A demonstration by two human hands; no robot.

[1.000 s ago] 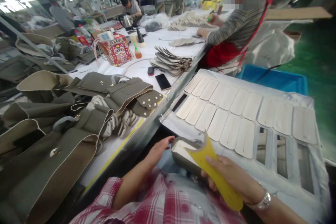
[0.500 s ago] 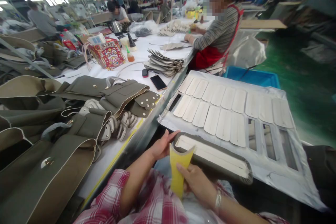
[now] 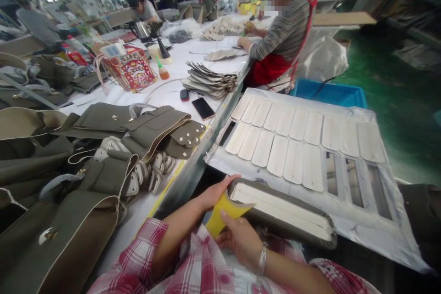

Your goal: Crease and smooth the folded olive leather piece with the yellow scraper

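Observation:
My right hand (image 3: 243, 240) grips a yellow card (image 3: 225, 213) with a concave curved end, its thumb pressed on the face. The card's curved end lies against the left rounded end of an olive-grey bag piece (image 3: 296, 227), which is long, narrow and has a cream strip (image 3: 280, 207) along its upward side. At that same end my left hand (image 3: 216, 193) holds the bag piece, fingers stretched along its far edge; the yellow card partly hides this hand. Just beyond lies a whitish board (image 3: 347, 197) bearing rows of cream rounded strips (image 3: 263, 147).
Olive bags (image 3: 79, 234) and grey straps (image 3: 151, 174) fill the table at left. Farther back are a phone (image 3: 203, 108), stacked flat pieces (image 3: 210, 80), a red patterned bag (image 3: 131, 69) and a glue bottle (image 3: 162, 71). A co-worker (image 3: 282, 32) sits beside a blue bin (image 3: 329, 94).
The yellow card has tilted from nearly upright to a slant, its lower end swinging left. My right hand has turned with it. My left hand's thumb has come in behind the card.

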